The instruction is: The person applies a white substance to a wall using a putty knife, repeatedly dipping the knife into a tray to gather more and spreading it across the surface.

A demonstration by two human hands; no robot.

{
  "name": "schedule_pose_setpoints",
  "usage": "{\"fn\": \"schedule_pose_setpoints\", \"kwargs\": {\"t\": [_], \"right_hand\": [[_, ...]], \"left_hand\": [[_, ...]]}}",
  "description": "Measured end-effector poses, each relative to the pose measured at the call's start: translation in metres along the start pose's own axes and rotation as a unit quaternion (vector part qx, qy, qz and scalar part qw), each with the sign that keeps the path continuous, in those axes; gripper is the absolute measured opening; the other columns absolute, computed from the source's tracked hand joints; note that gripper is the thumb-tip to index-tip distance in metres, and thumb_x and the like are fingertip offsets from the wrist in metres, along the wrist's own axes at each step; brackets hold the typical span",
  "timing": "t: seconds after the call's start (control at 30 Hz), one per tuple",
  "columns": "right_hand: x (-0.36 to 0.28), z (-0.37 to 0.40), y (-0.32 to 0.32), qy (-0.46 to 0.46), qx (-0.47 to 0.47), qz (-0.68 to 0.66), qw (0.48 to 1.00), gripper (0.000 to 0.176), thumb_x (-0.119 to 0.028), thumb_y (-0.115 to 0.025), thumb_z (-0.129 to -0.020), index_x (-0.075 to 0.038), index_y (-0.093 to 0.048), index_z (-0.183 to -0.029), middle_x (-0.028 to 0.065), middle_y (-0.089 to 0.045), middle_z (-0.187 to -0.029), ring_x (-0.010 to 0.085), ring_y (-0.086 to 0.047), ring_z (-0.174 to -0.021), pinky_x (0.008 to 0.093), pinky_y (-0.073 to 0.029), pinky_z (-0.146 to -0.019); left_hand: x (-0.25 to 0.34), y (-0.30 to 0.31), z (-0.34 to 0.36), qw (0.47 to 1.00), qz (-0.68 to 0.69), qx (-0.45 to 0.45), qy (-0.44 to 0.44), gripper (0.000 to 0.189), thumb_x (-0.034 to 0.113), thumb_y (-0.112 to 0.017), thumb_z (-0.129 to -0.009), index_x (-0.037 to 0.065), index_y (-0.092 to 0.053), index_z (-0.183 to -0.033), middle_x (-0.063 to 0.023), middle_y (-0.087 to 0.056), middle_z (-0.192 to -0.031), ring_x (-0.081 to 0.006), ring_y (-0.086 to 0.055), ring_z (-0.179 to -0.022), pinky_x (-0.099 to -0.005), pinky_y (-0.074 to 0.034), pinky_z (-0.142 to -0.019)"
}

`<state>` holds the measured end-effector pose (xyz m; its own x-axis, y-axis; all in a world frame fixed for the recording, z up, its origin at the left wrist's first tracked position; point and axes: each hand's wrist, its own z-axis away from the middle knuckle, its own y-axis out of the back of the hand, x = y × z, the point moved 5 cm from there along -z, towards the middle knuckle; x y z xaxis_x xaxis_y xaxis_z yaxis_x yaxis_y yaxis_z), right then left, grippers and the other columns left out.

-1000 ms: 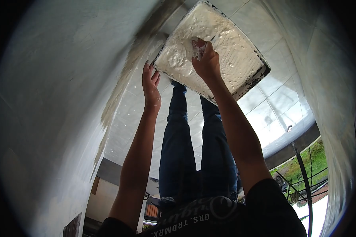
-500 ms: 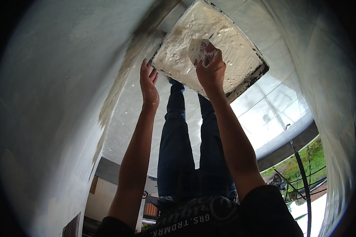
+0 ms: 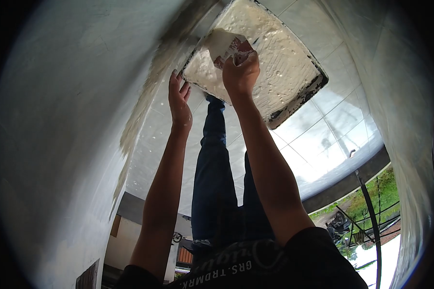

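Note:
A dark-rimmed tray [image 3: 299, 98] full of white plaster lies on the tiled floor at the top of the view. My right hand [image 3: 240, 73] is closed around a red-handled putty knife [image 3: 226, 45] whose blade is coated with white plaster, held over the tray's left part. My left hand [image 3: 179, 103] is flat with fingers apart, beside the tray's left edge, close to it. My legs in blue jeans [image 3: 217, 188] stretch toward the tray.
A white wall [image 3: 72, 120] with rough plaster along its base runs down the left side. Glossy floor tiles [image 3: 332, 130] surround the tray. A dark railing [image 3: 371, 212] and green plants lie at the lower right.
My right hand has lifted the plaster-laden knife out of the tray's middle and carried it left. My left hand stayed beside the tray.

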<state>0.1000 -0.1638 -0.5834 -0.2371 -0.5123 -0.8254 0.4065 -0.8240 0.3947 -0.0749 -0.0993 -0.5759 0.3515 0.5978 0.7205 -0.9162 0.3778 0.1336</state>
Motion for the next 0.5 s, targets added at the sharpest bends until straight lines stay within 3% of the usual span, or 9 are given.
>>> {"fn": "schedule_pose_setpoints", "kwargs": {"t": [0.13,0.27,0.33,0.47,0.5], "right_hand": [[-0.001,0.008,0.027,0.062,0.037,0.058,0.996,0.026,0.0,-0.058,-0.073,0.006,-0.049,-0.096,0.0275,-0.064,-0.08,0.0465,-0.064,-0.074,0.045,-0.052,-0.065],[0.024,0.031,0.009,0.028,-0.036,0.079,0.996,0.031,0.0,-0.059,-0.072,0.007,-0.047,-0.1,0.0296,-0.063,-0.082,0.0471,-0.064,-0.08,0.0479,-0.052,-0.071],[0.029,0.037,-0.008,0.002,-0.064,0.067,0.996,0.028,-0.002,-0.061,-0.073,0.005,-0.055,-0.099,0.0225,-0.065,-0.085,0.0386,-0.067,-0.081,0.0423,-0.052,-0.072],[0.027,0.018,-0.02,-0.036,-0.047,-0.021,0.998,0.027,-0.002,-0.062,-0.073,0.006,-0.056,-0.098,0.0204,-0.066,-0.085,0.0348,-0.067,-0.078,0.0406,-0.052,-0.071],[0.018,0.009,-0.011,0.015,-0.016,-0.004,1.0,0.027,-0.001,-0.06,-0.073,0.006,-0.054,-0.098,0.0222,-0.065,-0.083,0.0378,-0.067,-0.077,0.0407,-0.052,-0.07]], "left_hand": [[0.003,-0.002,0.002,1.0,0.01,0.007,-0.002,0.075,0.057,-0.034,-0.096,0.005,-0.022,-0.151,-0.0217,-0.028,-0.153,-0.0408,-0.038,-0.134,-0.0467,-0.025,-0.113],[0.0,-0.002,0.001,1.0,0.011,0.006,-0.004,0.075,0.056,-0.034,-0.097,0.006,-0.023,-0.151,-0.0218,-0.028,-0.153,-0.0405,-0.038,-0.134,-0.0464,-0.025,-0.112],[-0.001,0.0,-0.001,1.0,0.014,-0.004,-0.011,0.075,0.057,-0.034,-0.096,0.006,-0.023,-0.151,-0.0215,-0.029,-0.153,-0.0403,-0.038,-0.134,-0.0461,-0.025,-0.112],[-0.002,0.001,0.0,1.0,0.01,0.0,-0.009,0.075,0.057,-0.034,-0.096,0.006,-0.022,-0.151,-0.0214,-0.028,-0.153,-0.0401,-0.038,-0.134,-0.0462,-0.025,-0.112],[0.001,0.0,0.001,1.0,0.008,-0.004,-0.008,0.075,0.056,-0.034,-0.097,0.006,-0.022,-0.151,-0.0214,-0.028,-0.153,-0.04,-0.038,-0.134,-0.0463,-0.025,-0.112]]}}
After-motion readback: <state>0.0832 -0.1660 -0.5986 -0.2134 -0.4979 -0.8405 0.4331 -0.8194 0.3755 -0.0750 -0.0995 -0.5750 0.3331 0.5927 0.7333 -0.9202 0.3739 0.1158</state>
